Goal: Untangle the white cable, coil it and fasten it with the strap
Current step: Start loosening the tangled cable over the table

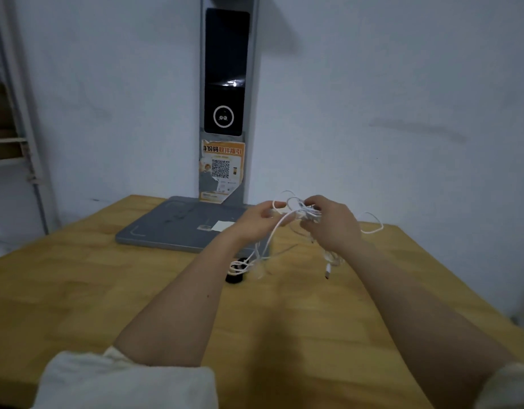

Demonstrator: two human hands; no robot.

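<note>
A tangled white cable (pixel 296 212) hangs in the air between both hands above the wooden table (pixel 77 284). My left hand (pixel 260 221) pinches a strand of it at the left of the tangle. My right hand (pixel 333 222) grips the bunched loops on the right. Loose strands droop down to the table, and one plug end (pixel 328 272) dangles below my right wrist. A loop sticks out to the right past my right hand. A small black strap (pixel 234 277) lies on the table under the hanging strands, partly covered by them.
A grey flat base (pixel 172 225) of a tall scanner stand sits at the back of the table against the wall, with a dark screen (pixel 225 72) and an orange QR sticker (pixel 222 169) on its post. Metal shelving stands at the far left.
</note>
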